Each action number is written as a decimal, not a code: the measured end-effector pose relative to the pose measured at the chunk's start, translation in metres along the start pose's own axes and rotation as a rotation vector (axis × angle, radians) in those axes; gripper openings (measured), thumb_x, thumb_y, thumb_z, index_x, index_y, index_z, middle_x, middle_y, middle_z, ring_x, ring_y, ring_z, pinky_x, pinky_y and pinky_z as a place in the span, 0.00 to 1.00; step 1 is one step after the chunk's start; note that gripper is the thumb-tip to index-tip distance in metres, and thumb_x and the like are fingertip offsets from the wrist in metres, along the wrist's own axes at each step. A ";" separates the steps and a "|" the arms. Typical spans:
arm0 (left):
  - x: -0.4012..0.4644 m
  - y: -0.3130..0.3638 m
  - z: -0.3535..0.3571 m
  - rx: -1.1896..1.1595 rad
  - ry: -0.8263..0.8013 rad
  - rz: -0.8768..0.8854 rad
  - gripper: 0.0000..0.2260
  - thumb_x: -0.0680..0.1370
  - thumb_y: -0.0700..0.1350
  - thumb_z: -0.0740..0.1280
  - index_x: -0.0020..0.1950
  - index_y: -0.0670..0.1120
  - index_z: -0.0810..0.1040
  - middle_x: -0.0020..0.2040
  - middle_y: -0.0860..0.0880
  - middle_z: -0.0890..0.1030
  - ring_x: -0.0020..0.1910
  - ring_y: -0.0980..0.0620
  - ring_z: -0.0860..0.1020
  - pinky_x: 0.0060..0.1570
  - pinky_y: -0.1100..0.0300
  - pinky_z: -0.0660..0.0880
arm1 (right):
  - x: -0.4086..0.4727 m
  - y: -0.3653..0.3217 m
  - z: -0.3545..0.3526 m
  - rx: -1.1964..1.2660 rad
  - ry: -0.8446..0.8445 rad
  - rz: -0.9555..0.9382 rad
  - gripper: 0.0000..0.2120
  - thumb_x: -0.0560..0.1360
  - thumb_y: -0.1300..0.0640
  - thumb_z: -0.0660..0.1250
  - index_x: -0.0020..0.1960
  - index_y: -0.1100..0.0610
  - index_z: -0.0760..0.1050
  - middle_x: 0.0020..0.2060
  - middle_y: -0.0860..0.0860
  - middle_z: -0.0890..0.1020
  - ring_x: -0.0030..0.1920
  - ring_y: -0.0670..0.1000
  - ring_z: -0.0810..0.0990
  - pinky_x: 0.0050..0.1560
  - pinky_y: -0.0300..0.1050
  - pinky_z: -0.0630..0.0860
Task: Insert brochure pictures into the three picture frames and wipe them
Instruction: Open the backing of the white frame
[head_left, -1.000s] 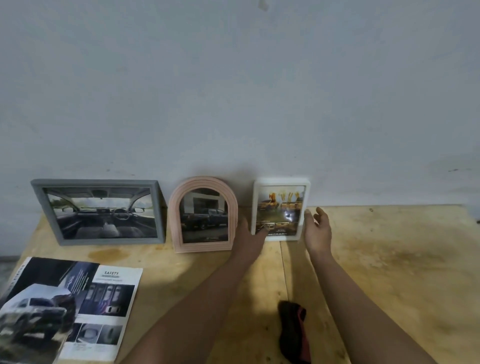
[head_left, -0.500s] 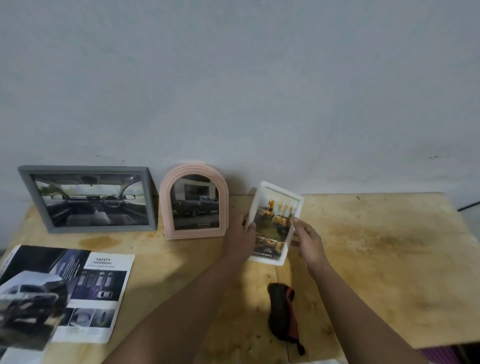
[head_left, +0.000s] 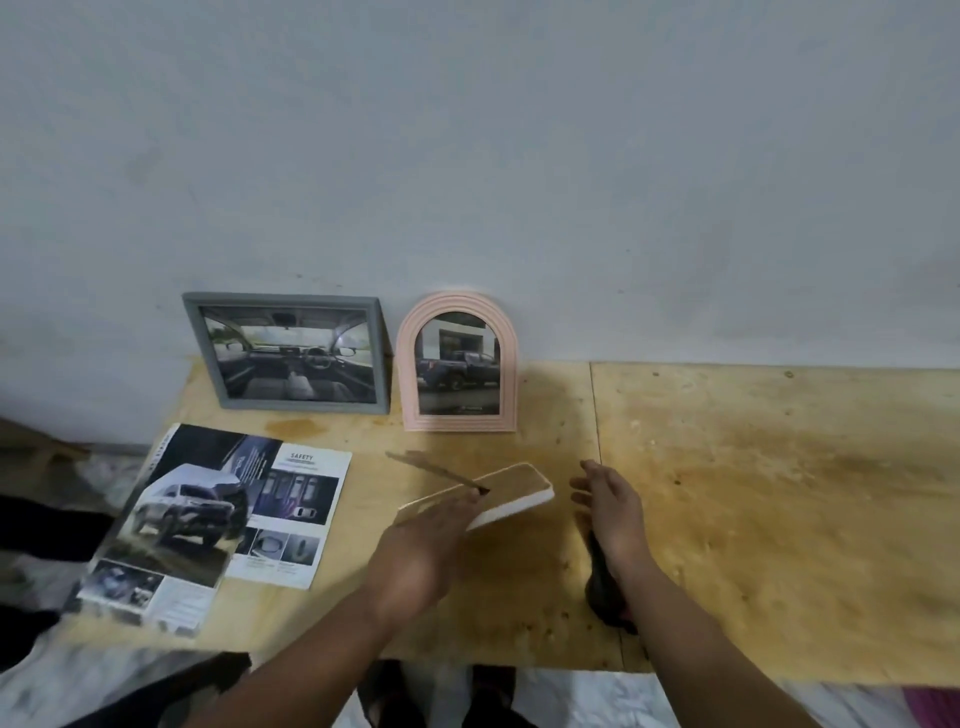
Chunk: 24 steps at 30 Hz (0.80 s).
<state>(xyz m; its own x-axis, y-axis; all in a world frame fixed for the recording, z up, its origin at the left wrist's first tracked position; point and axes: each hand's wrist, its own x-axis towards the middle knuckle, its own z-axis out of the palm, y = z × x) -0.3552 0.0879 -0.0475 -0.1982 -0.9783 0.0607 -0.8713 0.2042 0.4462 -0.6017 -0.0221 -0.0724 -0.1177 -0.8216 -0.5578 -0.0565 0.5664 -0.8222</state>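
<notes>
My left hand (head_left: 423, 540) holds the white picture frame (head_left: 511, 493) by its left end. The frame is turned face down and tilted, just above the table, so its tan backing shows. A thin stand strut (head_left: 431, 470) sticks out from the back. My right hand (head_left: 610, 499) hovers to the right of the frame with relaxed fingers, not touching it. A grey frame (head_left: 285, 353) with a car-interior picture and a pink arched frame (head_left: 457, 364) with a truck picture lean against the wall. A dark cloth (head_left: 597, 582) lies partly under my right forearm.
An open car brochure (head_left: 208, 519) lies at the left front of the wooden table (head_left: 779, 493). The table's front edge runs close to my body, and the wall stands right behind the frames.
The white frame was taken from its place by the wall, brought toward me and flipped face down. My right hand has let go of it. The view has shifted to the right.
</notes>
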 end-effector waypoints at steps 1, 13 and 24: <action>-0.012 -0.006 0.007 0.056 -0.046 0.051 0.32 0.72 0.44 0.77 0.75 0.55 0.73 0.72 0.55 0.77 0.65 0.55 0.80 0.60 0.57 0.81 | -0.002 0.004 -0.001 -0.036 -0.007 -0.025 0.14 0.83 0.47 0.62 0.61 0.53 0.81 0.51 0.52 0.85 0.53 0.53 0.84 0.53 0.49 0.79; -0.087 -0.024 0.065 0.188 -0.116 0.077 0.12 0.72 0.48 0.72 0.54 0.50 0.81 0.57 0.48 0.84 0.43 0.47 0.84 0.33 0.57 0.77 | -0.025 0.047 -0.002 -0.631 -0.295 -0.202 0.09 0.81 0.51 0.68 0.60 0.47 0.80 0.49 0.45 0.84 0.50 0.44 0.82 0.47 0.34 0.76; -0.088 -0.053 0.050 0.012 -0.140 -0.612 0.36 0.75 0.61 0.68 0.81 0.56 0.62 0.80 0.52 0.63 0.73 0.46 0.69 0.62 0.48 0.76 | -0.009 0.032 0.056 -1.100 -0.438 -0.242 0.26 0.78 0.51 0.64 0.75 0.54 0.66 0.67 0.53 0.70 0.61 0.57 0.78 0.60 0.52 0.78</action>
<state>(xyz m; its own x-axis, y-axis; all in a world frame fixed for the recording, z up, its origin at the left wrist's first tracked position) -0.3137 0.1651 -0.1212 0.2825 -0.9042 -0.3203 -0.8501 -0.3907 0.3530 -0.5473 0.0003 -0.1000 0.3465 -0.7459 -0.5688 -0.8694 -0.0277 -0.4933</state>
